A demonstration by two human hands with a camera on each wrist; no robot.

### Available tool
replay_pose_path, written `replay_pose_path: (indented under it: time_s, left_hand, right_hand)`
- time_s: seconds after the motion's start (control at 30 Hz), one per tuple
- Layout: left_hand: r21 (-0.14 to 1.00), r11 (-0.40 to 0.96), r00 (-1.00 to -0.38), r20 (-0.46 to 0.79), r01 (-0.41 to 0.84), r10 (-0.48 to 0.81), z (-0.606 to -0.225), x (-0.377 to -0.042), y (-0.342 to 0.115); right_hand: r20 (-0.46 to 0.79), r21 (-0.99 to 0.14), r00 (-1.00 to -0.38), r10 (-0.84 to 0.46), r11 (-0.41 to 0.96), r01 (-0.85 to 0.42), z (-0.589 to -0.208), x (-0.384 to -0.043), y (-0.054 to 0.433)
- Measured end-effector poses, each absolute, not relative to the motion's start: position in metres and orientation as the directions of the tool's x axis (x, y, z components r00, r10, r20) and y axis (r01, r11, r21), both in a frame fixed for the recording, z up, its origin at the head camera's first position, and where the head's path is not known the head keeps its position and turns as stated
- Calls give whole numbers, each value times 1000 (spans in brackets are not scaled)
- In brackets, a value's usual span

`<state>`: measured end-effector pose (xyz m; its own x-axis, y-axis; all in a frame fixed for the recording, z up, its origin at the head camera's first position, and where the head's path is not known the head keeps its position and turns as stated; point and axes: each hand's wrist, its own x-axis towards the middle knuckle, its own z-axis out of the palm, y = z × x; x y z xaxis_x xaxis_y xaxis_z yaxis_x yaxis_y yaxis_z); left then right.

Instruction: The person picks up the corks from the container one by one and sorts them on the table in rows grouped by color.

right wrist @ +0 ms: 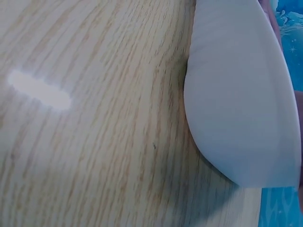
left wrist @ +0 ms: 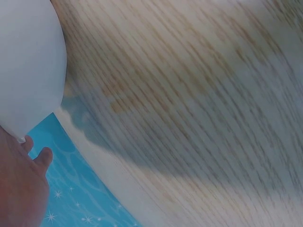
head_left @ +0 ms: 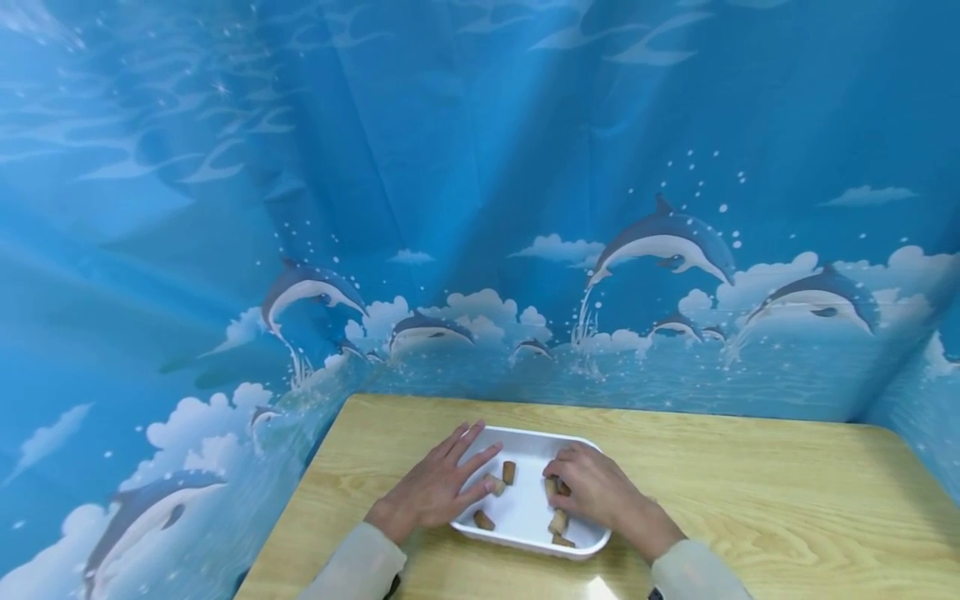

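Observation:
A white tray (head_left: 517,512) holds several short brown corks and stands on the wooden table. My left hand (head_left: 433,487) lies over the tray's left rim, its fingers spread and straight. Its thumb tip is at a light cork (head_left: 495,485); whether it presses on it I cannot tell. A darker cork (head_left: 508,472) stands just beyond, and another cork (head_left: 483,521) lies in the near left corner. Inside the tray's right side, the curled fingers and thumb of my right hand (head_left: 596,490) pinch a cork (head_left: 551,487), partly hidden. More corks (head_left: 558,522) lie below that hand.
The wooden table (head_left: 780,492) extends to the right of the tray. A blue curtain (head_left: 480,208) printed with dolphins hangs behind the table and along its left side. Both wrist views show mainly the tray's outer wall (right wrist: 241,104) and the tabletop (left wrist: 165,94).

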<state>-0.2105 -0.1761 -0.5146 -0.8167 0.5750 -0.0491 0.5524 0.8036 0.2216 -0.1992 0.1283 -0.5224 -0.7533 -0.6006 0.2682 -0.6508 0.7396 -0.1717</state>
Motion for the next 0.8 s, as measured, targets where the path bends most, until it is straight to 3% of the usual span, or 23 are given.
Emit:
replay_pose_path:
  time_s: [0.47, 0.8]
  left_hand:
    - [215, 813, -824, -60, 541, 564, -514, -211, -175]
    - [196, 812, -821, -49, 550, 569, -515, -210, -175]
  right_hand:
    - [274, -303, -757, -593, 694, -653, -509, -195, 135]
    - [261, -392, -800, -540, 698, -599, -498, -194, 154]
